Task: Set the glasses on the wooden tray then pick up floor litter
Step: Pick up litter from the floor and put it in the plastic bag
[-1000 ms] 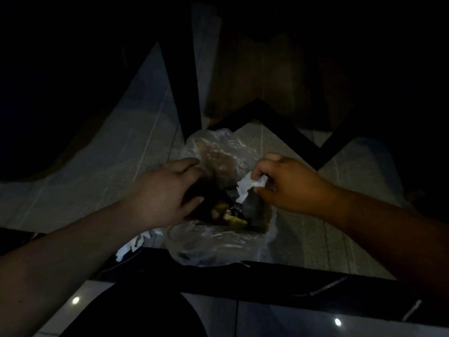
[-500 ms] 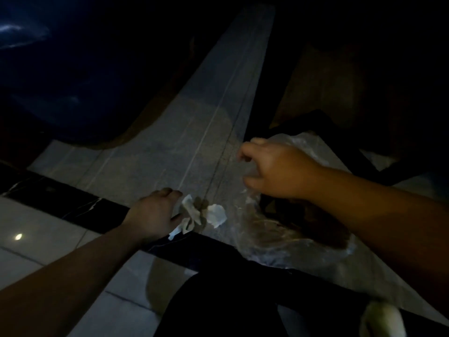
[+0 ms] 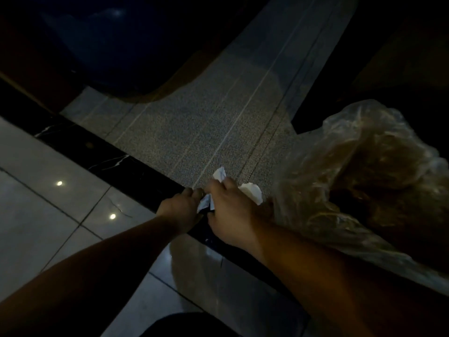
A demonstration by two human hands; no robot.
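- Your left hand (image 3: 181, 206) reaches low to the floor, right at the black marble strip (image 3: 116, 161) that separates the glossy pale tiles (image 3: 36, 215) from the grey striped rug (image 3: 206, 132).
- Your right hand (image 3: 230, 215) sits just beside it, the two nearly touching, and both meet over the same bits of litter.
- White crumpled paper scraps (image 3: 220, 175) poke out above and between your hands: one piece rises past your right fingertips, and a small bluish-white piece (image 3: 205, 205) is wedged between the two hands.
- Your right fingers are curled around that paper, gripping it. Your left fingers are bent against the same small piece, but in this dim light you cannot tell whether they truly pinch it.
- A larger white wad (image 3: 252, 193) lies on the rug just to the right of your right hand, touching or nearly touching its far edge.
- A clear plastic bag (image 3: 359, 181) with dark, brownish contents rests on the floor to the right, close to the wad and your right forearm.
- Dark furniture (image 3: 121, 45) looms across the top; its detail is lost in shadow.
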